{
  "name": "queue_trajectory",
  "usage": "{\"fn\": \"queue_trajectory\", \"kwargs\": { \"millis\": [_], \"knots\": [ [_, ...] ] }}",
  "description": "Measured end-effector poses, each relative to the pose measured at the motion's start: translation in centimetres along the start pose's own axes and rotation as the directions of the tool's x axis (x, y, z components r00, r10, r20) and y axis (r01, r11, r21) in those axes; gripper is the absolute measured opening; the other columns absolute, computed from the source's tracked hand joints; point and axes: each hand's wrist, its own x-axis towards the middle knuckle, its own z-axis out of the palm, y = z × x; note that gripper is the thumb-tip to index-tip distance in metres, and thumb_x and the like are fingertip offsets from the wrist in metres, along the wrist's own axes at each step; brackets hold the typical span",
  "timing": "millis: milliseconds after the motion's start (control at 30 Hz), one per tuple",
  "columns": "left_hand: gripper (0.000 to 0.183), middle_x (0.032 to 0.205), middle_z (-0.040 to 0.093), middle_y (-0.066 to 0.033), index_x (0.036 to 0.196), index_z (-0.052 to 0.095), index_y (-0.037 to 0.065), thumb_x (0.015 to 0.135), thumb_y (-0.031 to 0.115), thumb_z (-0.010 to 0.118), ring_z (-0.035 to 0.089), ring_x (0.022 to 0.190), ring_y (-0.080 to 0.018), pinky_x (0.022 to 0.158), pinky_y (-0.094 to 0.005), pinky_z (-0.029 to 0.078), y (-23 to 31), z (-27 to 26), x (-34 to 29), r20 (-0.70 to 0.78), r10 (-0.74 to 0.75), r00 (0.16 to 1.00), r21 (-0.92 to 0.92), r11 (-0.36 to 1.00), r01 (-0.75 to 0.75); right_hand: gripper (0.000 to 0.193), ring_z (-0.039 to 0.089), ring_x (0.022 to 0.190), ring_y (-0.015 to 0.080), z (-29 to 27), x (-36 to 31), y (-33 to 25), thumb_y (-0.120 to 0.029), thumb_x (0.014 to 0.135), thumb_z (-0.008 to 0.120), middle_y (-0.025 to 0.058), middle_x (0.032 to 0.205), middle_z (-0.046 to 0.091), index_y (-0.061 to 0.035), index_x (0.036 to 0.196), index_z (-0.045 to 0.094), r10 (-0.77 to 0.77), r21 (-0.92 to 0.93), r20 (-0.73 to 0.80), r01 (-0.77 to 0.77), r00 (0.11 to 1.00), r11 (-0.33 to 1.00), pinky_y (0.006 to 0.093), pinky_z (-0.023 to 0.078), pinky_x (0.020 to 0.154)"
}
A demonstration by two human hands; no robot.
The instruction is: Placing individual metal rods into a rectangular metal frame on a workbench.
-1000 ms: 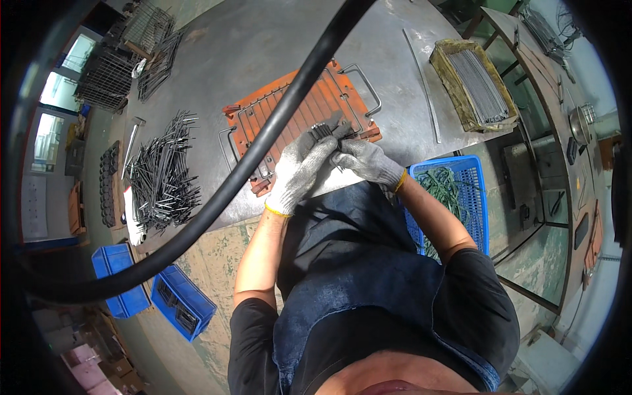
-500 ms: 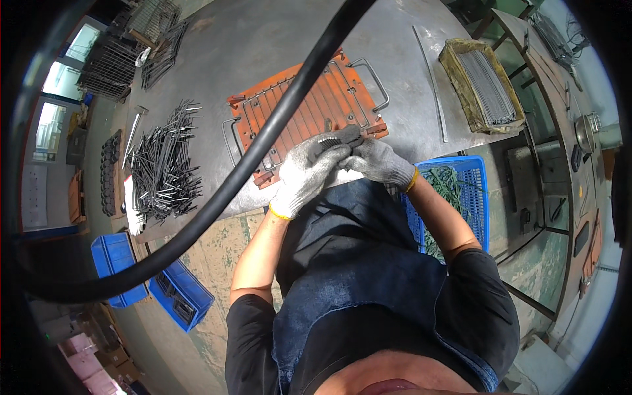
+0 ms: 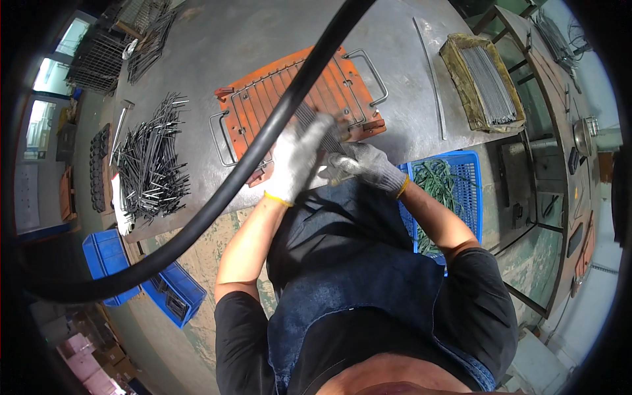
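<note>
An orange slotted metal jig with wire handles lies on the grey steel table in front of me. Both hands wear grey knit gloves. My left hand is over the jig's near edge, fingers around a bundle of thin metal rods that lies across the slots. My right hand grips the near end of the same bundle, just off the jig's near right corner. A thick black hose hangs across the view and hides part of the jig.
A pile of bent black wire pieces lies on the table's left. A tray of straight rods sits at the far right. A blue basket with green parts stands by my right arm. Blue bins sit on the floor at left.
Both hands have stayed together at the jig's near edge; the left hand has slid slightly up over the slots with the rod bundle.
</note>
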Motion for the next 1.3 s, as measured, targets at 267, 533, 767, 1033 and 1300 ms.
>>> {"fn": "queue_trajectory", "kwargs": {
  "millis": [267, 533, 767, 1033, 1300],
  "knots": [
    [0.027, 0.096, 0.067, -0.0148, 0.108, 0.059, -0.005, 0.096, 0.018, 0.052, 0.068, 0.081, -0.0215, 0.070, -0.0308, 0.059, -0.5, -1.2, 7.7, 0.204, -0.244, 0.948, -0.368, 0.878, 0.305, 0.030, 0.064, 0.072, 0.0140, -0.4, 3.2, 0.8, -0.024, 0.094, 0.055, 0.0089, 0.096, 0.065, -0.0021, 0.113, 0.059, 0.242, 0.968, 0.105, -0.155, 0.965, 0.196, 0.0262, 0.054, 0.052],
    [0.025, 0.093, 0.068, -0.0124, 0.106, 0.062, -0.004, 0.095, 0.018, 0.055, 0.068, 0.077, -0.0194, 0.071, -0.0275, 0.059, 0.5, -2.5, 10.3, 0.125, -0.308, 0.943, -0.143, 0.935, 0.324, 0.031, 0.066, 0.090, 0.0185, -2.1, 6.1, 0.9, -0.019, 0.090, 0.058, 0.0090, 0.105, 0.065, -0.0028, 0.117, 0.059, 0.342, 0.982, 0.157, -0.183, 0.926, 0.045, 0.0344, 0.058, 0.066],
    [0.041, 0.092, 0.068, -0.0129, 0.110, 0.061, -0.004, 0.090, 0.032, 0.063, 0.068, 0.078, -0.0222, 0.069, -0.0304, 0.055, 2.7, -2.0, 10.4, 0.000, -0.230, 0.973, 0.538, 0.820, 0.194, 0.032, 0.065, 0.098, 0.0204, -0.9, 5.9, 2.1, -0.020, 0.092, 0.055, 0.0105, 0.108, 0.065, -0.0015, 0.117, 0.059, 0.252, 0.940, 0.022, -0.106, 0.968, 0.325, 0.0347, 0.057, 0.072],
    [0.042, 0.138, 0.043, -0.0159, 0.129, 0.051, 0.010, 0.096, 0.035, 0.042, 0.039, 0.129, -0.0314, 0.114, -0.0453, 0.021, -3.3, -3.4, 13.4, 0.384, 0.380, 0.842, 0.849, 0.214, -0.483, 0.036, 0.067, 0.083, 0.0140, -3.9, 6.8, 1.2, -0.037, 0.096, 0.050, 0.0077, 0.082, 0.068, -0.0069, 0.113, 0.061, 0.624, 0.045, 0.216, -0.646, 0.751, 0.762, 0.0338, 0.055, 0.067],
    [0.043, 0.133, 0.047, -0.0112, 0.128, 0.050, 0.013, 0.093, 0.038, 0.048, 0.039, 0.127, -0.0313, 0.110, -0.0478, 0.027, -2.6, -0.8, 12.5, 0.379, 0.440, 0.814, 0.919, -0.282, -0.275, 0.025, 0.064, 0.088, 0.0286, -9.6, 0.8, 3.4, -0.013, 0.083, 0.055, 0.0131, 0.104, 0.062, -0.0091, 0.107, 0.061, -0.104, -0.453, -0.634, -0.259, 0.766, 0.853, 0.0391, 0.054, 0.071]
  ]
}}
